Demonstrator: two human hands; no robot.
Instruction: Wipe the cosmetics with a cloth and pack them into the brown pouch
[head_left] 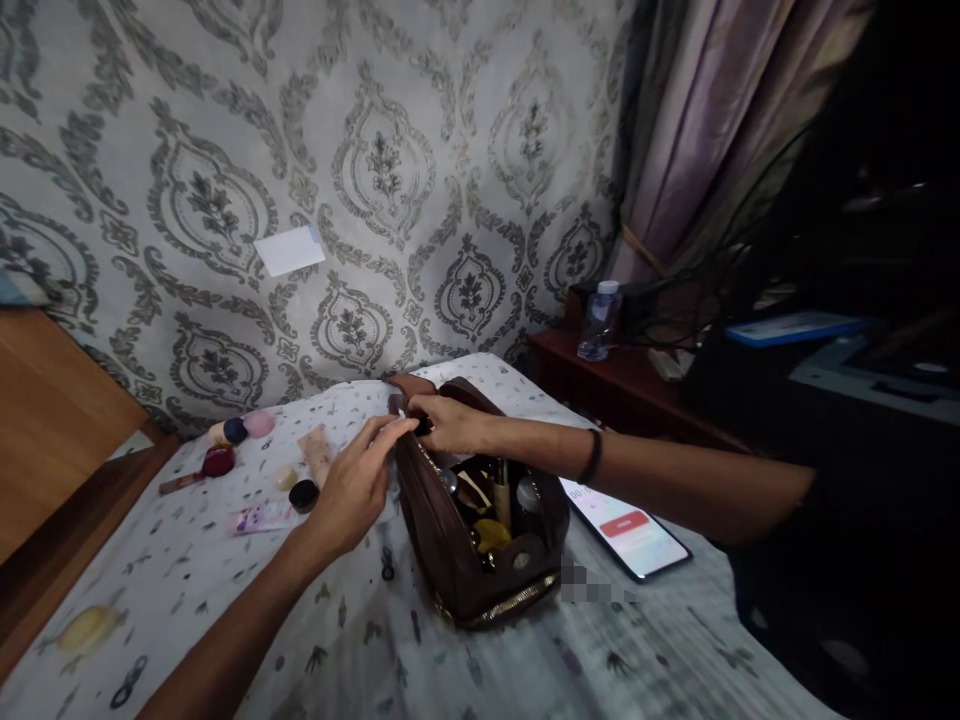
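A brown cosmetic bag stands unzipped on the bed, its top wide apart. My left hand is at the bag's far left rim, thumb and fingers closed on the edge. Into the far end of the bag reaches my right hand, its fingers curled near the left fingertips; what they grip is hidden. Inside the bag lie a yellow round item, a slim tube with a dark cap, a clear-lidded jar and other small items in shadow.
Left of the bag lie a dark round lid, a pink-white tube, a beige tube, a red round item and a pink sponge. A lit phone lies right. A bottle stands on the nightstand.
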